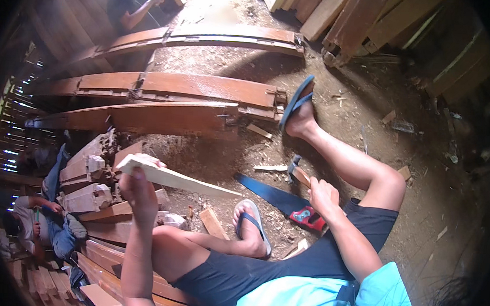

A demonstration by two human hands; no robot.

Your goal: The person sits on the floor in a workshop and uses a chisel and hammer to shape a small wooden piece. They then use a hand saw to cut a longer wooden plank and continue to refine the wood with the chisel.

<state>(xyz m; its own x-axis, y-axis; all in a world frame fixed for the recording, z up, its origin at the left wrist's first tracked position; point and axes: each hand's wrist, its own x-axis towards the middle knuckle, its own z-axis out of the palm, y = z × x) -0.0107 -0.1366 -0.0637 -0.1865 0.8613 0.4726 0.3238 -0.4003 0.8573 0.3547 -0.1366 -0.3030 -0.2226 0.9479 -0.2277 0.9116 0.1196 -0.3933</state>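
My left hand (138,188) is closed around the wide end of a pale, tapered strip of wood (183,180), whose thin tip points right. It is raised above the ground in front of my left knee. In my right hand (324,197) is a hammer (296,169), gripped by its wooden handle with the dark metal head pointing up and away. Just beneath the hammer, a handsaw (273,195) with a dark blue blade and a red handle lies on the ground between my legs. The right fingers wrap the handle and are partly hidden.
Long reddish-brown beams (204,87) lie across the ground ahead. Stacked timber (91,196) stands at left, and more boards (362,25) lean at the far right. Wood offcuts (213,223) are scattered near my sandalled feet. One person (41,218) sits at left; another (133,9) is at the back.
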